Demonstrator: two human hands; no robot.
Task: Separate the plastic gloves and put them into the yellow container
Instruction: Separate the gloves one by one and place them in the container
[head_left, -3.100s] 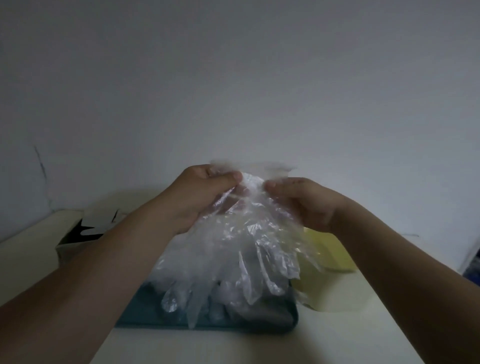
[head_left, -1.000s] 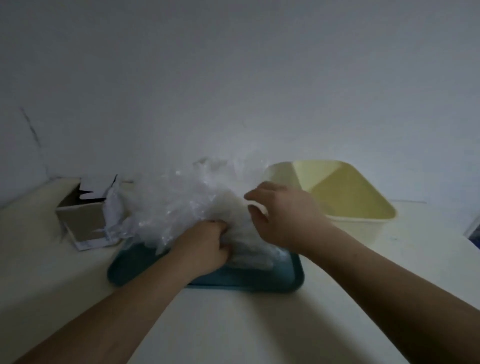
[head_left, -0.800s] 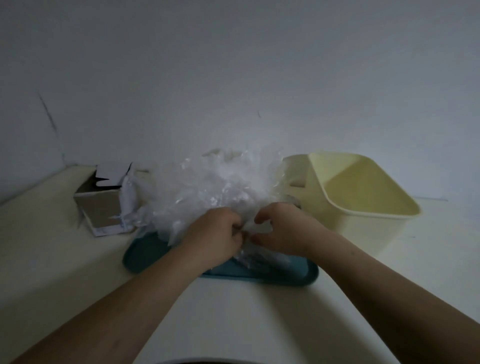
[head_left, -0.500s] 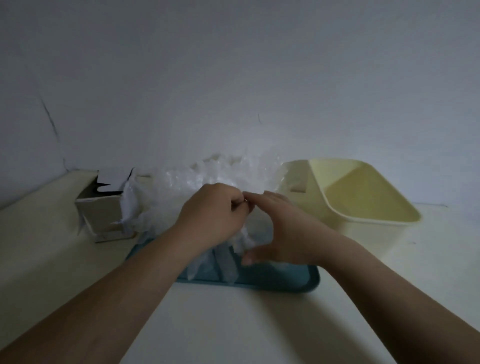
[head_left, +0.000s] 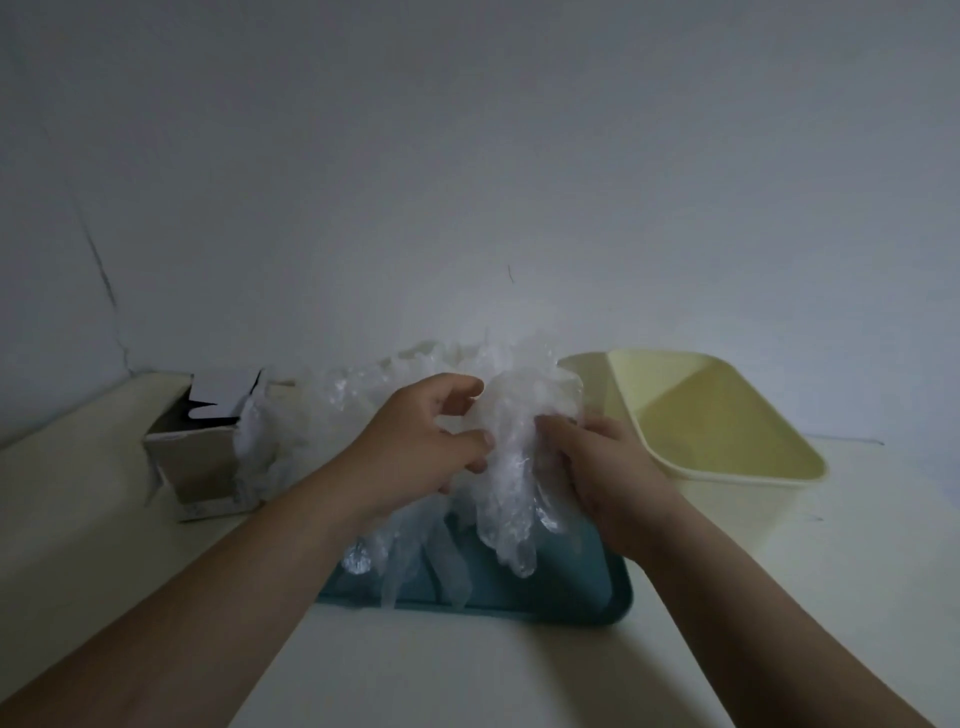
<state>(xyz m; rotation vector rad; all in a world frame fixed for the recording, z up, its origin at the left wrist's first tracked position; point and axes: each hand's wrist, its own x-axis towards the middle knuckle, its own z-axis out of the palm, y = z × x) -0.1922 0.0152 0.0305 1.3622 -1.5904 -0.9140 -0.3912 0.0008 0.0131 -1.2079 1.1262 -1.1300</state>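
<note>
A bunch of thin clear plastic gloves (head_left: 511, 467) hangs between my hands above a teal tray (head_left: 587, 582), glove fingers dangling down toward it. My left hand (head_left: 421, 441) pinches the bunch from the left with thumb and curled fingers. My right hand (head_left: 602, 467) grips it from the right. More crumpled gloves (head_left: 358, 395) are piled behind my left hand. The yellow container (head_left: 727, 467) stands to the right of the tray, and no gloves show inside it.
A small open cardboard box (head_left: 200, 462) stands at the left, with plastic spilling from its side. A pale wall rises close behind the cream table (head_left: 467, 675). The container's left end touches the glove pile.
Both hands went down to the pile on the tray, took hold of a bunch and lifted it. Now they have parted slightly, with the gloves stretched between them.
</note>
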